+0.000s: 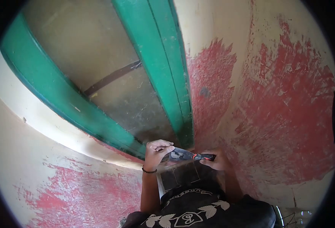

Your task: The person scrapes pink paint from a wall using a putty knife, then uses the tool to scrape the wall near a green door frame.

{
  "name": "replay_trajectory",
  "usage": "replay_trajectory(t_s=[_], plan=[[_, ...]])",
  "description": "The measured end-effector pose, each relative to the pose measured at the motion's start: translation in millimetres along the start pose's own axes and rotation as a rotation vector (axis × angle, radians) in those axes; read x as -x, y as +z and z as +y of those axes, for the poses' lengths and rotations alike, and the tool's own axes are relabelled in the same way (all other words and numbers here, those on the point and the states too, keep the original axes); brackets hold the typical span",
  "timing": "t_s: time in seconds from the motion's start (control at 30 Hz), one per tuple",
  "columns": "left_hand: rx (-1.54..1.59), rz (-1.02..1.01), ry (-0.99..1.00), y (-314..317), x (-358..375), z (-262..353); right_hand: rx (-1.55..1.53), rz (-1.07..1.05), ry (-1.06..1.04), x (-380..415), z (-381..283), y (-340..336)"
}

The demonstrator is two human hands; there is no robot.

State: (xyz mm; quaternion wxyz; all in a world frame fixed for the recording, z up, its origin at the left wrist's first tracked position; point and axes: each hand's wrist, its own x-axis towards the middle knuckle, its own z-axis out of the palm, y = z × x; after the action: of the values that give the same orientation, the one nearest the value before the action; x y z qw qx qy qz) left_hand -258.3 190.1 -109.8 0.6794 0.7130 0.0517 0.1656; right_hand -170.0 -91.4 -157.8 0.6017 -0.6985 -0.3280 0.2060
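Note:
A putty knife [182, 154] with a wide metal blade and a black and red handle is held level in front of my chest. My left hand [158, 152] pinches the edge of the blade between thumb and fingers; a dark beaded bracelet is on that wrist. Around the end of the handle my right hand [217, 159] is closed. Pale smears mark the blade.
A green door frame [156, 57] with a brownish panel [99, 49] stands ahead. Walls with patchy red and cream paint rise at the right [285, 110] and lower left [83, 193]. Dark floor tiles [180, 174] lie below my hands. Thin metal wires show at the lower right.

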Motion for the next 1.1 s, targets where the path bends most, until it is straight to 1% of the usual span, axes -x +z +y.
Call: replay_trajectory(t_s=[0.07, 0.13, 0.17, 0.23, 0.27, 0.37, 0.4, 0.47, 0.5, 0.6, 0.67, 0.73, 0.77, 0.83, 0.87, 0.9, 1.0, 1.1], plan=[[-0.025, -0.012, 0.017, 12, -14, 8, 0.090, 0.013, -0.009, -3, -11, -20], [-0.058, -0.061, 0.037, 20, -28, 17, 0.028, 0.018, -0.004, -7, -15, -37], [0.001, -0.063, 0.026, 22, -35, 17, -0.004, 0.018, -0.001, -11, -16, -45], [0.121, -0.073, 0.013, 28, -50, 23, 0.035, 0.056, -0.096, -17, -17, -70], [0.154, -0.067, 0.084, 30, -58, 29, 0.055, 0.076, -0.145, -19, -17, -82], [-0.158, 0.045, 0.239, 27, -79, 56, 0.063, 0.276, -0.312, -25, -29, -111], [-0.305, 0.028, 0.263, 26, -87, 71, -0.076, 0.312, -0.339, -28, -37, -113], [-0.436, 0.120, 0.361, 49, -96, 109, -0.353, 0.383, -0.390, -41, -60, -104], [-0.489, 0.182, 0.421, 66, -100, 125, -0.352, 0.397, -0.411, -48, -68, -101], [-0.826, 0.188, 1.018, 104, -115, 158, -0.366, 0.419, -0.434, -67, -85, -91], [-1.105, -0.100, 1.256, 117, -124, 174, -0.406, 0.403, -0.401, -80, -89, -85], [-1.252, -0.250, 1.231, 133, -134, 196, -0.389, 0.405, -0.439, -94, -92, -79], [-1.324, -0.327, 1.214, 139, -142, 203, -0.401, 0.389, -0.422, -97, -94, -78], [-1.406, -0.394, 1.314, 144, -170, 191, -0.442, 0.339, -0.352, -97, -99, -75], [-1.448, -0.427, 1.362, 145, -182, 183, -0.431, 0.337, -0.359, -98, -98, -73], [-1.471, -0.414, 1.347, 147, -191, 177, -0.420, 0.335, -0.367, -99, -97, -70], [-1.571, -0.387, 1.324, 152, -206, 169, -0.282, 0.402, -0.519, -108, -88, -68], [-1.448, -0.412, 1.312, 152, -210, 169, -0.167, 0.424, -0.545, -108, -91, -75]])
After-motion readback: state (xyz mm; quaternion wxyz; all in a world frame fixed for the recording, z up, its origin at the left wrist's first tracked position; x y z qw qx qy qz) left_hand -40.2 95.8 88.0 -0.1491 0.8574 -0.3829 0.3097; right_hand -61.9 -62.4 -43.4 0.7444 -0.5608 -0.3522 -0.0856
